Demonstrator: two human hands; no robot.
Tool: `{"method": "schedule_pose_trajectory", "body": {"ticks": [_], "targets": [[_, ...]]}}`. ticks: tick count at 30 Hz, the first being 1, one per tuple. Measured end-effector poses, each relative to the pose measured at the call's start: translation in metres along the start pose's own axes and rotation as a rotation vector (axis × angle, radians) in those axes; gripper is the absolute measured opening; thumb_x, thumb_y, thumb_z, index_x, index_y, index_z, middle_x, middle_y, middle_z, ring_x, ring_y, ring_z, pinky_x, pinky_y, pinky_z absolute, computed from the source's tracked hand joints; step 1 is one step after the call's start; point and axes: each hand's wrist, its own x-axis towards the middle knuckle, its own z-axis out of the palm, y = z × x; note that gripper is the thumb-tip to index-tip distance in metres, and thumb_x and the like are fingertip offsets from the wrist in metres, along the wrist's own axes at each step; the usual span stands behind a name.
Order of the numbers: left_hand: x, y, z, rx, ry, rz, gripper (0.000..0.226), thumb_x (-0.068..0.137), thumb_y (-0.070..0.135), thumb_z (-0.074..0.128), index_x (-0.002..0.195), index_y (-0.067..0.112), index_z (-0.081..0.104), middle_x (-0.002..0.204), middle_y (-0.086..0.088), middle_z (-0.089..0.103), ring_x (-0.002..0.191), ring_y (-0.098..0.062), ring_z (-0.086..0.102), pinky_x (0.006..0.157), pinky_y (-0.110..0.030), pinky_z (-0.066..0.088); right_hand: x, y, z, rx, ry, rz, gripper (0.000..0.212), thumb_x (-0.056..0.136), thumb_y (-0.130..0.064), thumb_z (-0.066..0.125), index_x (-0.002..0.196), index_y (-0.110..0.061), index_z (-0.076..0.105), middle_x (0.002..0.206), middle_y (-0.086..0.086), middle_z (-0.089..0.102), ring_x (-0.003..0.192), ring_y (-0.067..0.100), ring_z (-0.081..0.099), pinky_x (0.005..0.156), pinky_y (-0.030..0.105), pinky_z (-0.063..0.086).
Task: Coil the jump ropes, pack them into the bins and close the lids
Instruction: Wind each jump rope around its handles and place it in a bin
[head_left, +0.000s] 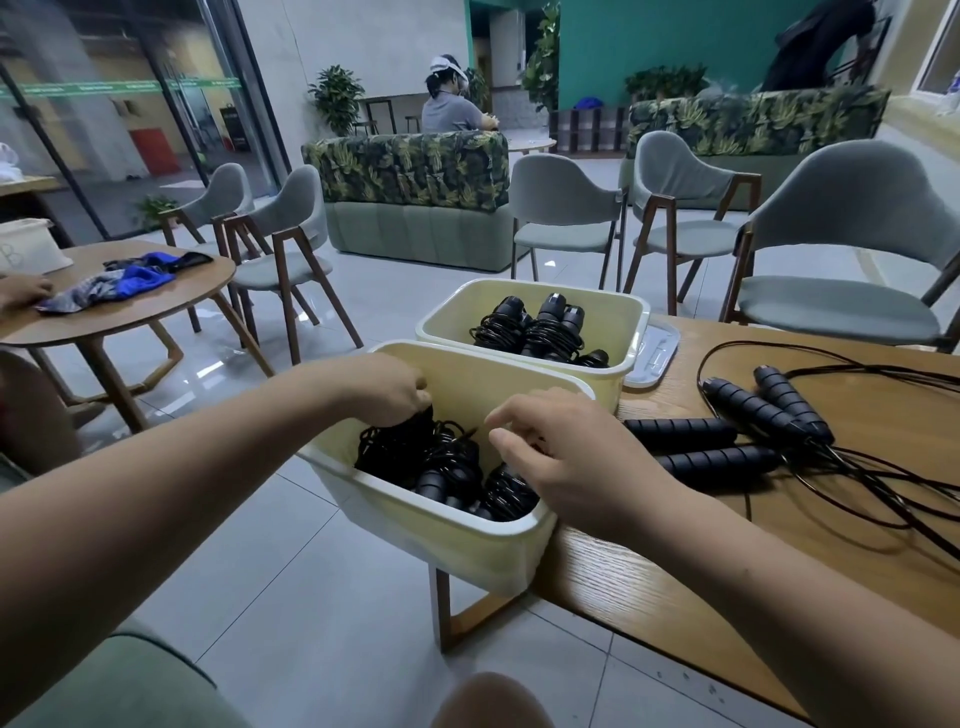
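Two pale yellow bins stand at the left edge of a wooden table (675, 587). The near bin (441, 530) overhangs that edge and holds several coiled black jump ropes (447, 467). My left hand (387, 387) reaches into its far side, fingers curled round a black coiled rope. Over the bin's right side hovers my right hand (566, 457), fingers loosely bent, touching the ropes inside. The far bin (524, 301) also holds coiled ropes (540, 332). Loose, uncoiled jump ropes with black foam handles (748, 421) lie on the table to the right.
A translucent lid (657, 353) lies flat behind the far bin. Grey chairs (841, 249) stand beyond the table. A round table (119, 306) with blue cloth and another person's hand is at left. Someone sits far back by a leafy sofa.
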Motion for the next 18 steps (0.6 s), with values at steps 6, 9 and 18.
{"method": "schedule_pose_trajectory", "body": {"ticks": [6, 9, 18], "targets": [[-0.019, 0.038, -0.026, -0.155, 0.165, 0.072, 0.038, 0.109, 0.047, 0.049, 0.130, 0.020, 0.066, 0.123, -0.006, 0.071, 0.107, -0.025, 0.067, 0.093, -0.037, 0.053, -0.020, 0.018, -0.011, 0.037, 0.083, -0.023, 0.026, 0.107, -0.039, 0.062, 0.126, -0.027, 0.075, 0.125, -0.013, 0.064, 0.123, 0.007, 0.054, 0.106, 0.031, 0.045], [-0.028, 0.074, -0.034, -0.188, 0.273, 0.139, 0.036, 0.108, 0.049, 0.052, 0.122, 0.020, 0.067, 0.117, -0.004, 0.070, 0.104, -0.025, 0.063, 0.085, -0.035, 0.049, -0.038, 0.028, -0.031, 0.018, 0.103, 0.014, 0.031, 0.107, -0.041, 0.060, 0.132, -0.027, 0.072, 0.133, -0.013, 0.061, 0.126, 0.007, 0.054, 0.109, 0.032, 0.046], [-0.029, 0.201, -0.041, -0.346, 0.323, 0.333, 0.036, 0.104, 0.050, 0.061, 0.130, 0.026, 0.065, 0.122, 0.002, 0.071, 0.106, -0.020, 0.065, 0.090, -0.038, 0.056, -0.112, 0.074, -0.095, -0.067, 0.093, 0.223, 0.031, 0.106, -0.040, 0.063, 0.133, -0.027, 0.071, 0.126, -0.011, 0.063, 0.117, 0.007, 0.055, 0.098, 0.025, 0.046]]}}
